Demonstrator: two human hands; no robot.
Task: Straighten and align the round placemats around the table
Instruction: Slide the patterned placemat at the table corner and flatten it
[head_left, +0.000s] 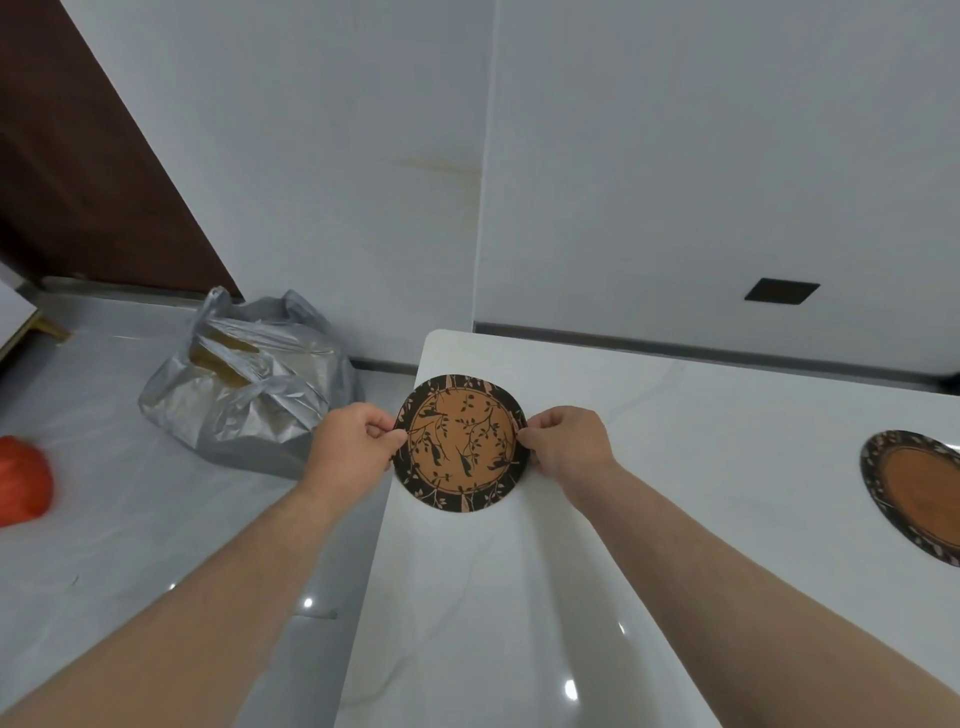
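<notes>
Both forearms reach out over the white table (519, 597). The left hand (345, 447) and right hand (563, 447) each pinch an opposite rim of the mat (460, 441) between thumb and fingers. The mat lies near the table's left corner, its left rim at the edge. To do this well, turn it with both hands evenly and slide it inward, matching the second mat (914, 493) farther right. A grey bag (244, 384) sits on the floor beyond.

No legible text, labels — none
</notes>
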